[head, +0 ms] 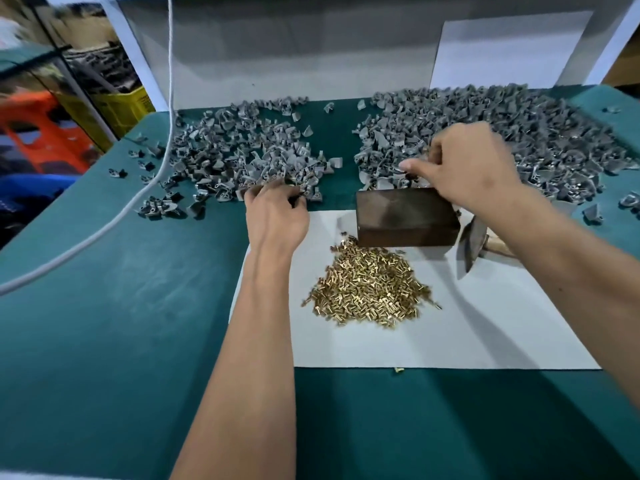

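Two heaps of small grey metal parts lie on the green table: a left heap [239, 150] and a larger right heap [502, 140]. A pile of small brass rivets [370, 289] sits on a white sheet [485, 327]. A dark metal block [405, 216] stands on the sheet behind the rivets. My left hand [277, 216] reaches the near edge of the left heap, fingers curled round a dark grey part. My right hand [467, 164] hovers above the block at the edge of the right heap, fingers curled; whatever it pinches is hidden.
A hammer [474, 240] lies on the sheet right of the block, partly under my right forearm. A white cord [162, 161] hangs down and trails across the left of the table. A white back panel [311, 53] stands behind. Orange and yellow crates [114, 105] sit at left.
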Action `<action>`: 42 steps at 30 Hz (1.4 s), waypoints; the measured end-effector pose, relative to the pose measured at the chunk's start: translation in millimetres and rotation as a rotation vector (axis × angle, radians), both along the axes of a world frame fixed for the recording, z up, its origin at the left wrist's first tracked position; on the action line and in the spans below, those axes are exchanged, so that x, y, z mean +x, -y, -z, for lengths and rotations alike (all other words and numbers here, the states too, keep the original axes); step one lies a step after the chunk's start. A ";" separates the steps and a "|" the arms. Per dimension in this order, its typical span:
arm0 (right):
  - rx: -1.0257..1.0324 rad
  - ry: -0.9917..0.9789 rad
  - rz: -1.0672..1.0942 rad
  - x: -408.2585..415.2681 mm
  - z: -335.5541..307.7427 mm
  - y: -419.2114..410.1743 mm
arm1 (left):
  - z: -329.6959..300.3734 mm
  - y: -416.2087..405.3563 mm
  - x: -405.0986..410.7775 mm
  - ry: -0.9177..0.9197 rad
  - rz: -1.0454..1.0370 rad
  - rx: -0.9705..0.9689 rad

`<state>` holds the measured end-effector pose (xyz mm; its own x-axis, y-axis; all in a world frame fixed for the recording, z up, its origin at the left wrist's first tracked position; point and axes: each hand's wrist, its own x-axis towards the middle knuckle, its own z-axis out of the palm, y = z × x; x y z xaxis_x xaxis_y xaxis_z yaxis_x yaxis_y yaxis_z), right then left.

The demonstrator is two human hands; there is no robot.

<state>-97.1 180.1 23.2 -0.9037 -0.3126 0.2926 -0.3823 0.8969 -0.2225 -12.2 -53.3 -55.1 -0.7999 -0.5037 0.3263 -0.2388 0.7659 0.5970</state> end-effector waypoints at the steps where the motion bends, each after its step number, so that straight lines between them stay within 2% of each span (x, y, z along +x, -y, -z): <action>1: 0.012 -0.004 -0.009 2.8 -2.2 4.0 | 0.3 0.8 0.5 -0.001 -0.001 0.013; 4: 0.087 0.040 -0.306 26.9 -7.1 23.2 | -0.4 3.6 1.4 -0.001 -0.042 0.089; 8: 0.169 0.238 -0.789 75.8 -4.3 56.0 | -4.3 6.1 3.5 0.002 -0.126 0.138; 12: 0.190 0.296 -0.952 97.5 11.9 77.8 | -7.4 9.0 4.6 -0.039 -0.196 0.209; 17: 0.214 0.392 -0.927 101.4 24.4 88.0 | -10.0 11.5 6.8 -0.099 -0.197 0.242; 24: 0.217 0.307 -0.866 99.8 25.1 79.6 | -12.2 6.6 6.5 -0.175 -0.240 0.232; 27: 0.028 0.285 -0.794 94.1 18.9 63.5 | -16.2 3.6 5.4 -0.265 -0.203 0.390; 33: -0.444 0.257 -0.574 82.8 20.2 19.1 | -23.4 -28.4 1.7 -0.345 0.019 0.733; 36: -0.570 0.148 -0.454 74.7 24.5 0.2 | -27.7 -47.3 0.3 -0.361 0.145 0.841; 39: -0.720 0.119 -0.378 70.7 28.5 -12.3 | -29.7 -64.1 2.5 -0.388 0.288 0.936; 42: -0.738 0.122 -0.362 69.7 33.9 -17.6 | -30.3 -77.2 5.5 -0.355 0.414 0.908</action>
<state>-27.4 197.7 -10.7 -0.8230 -0.3561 0.4425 -0.5540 0.3309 -0.7639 -6.7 23.8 -24.8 -0.8976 -0.3860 0.2127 0.2389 -0.0205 0.9708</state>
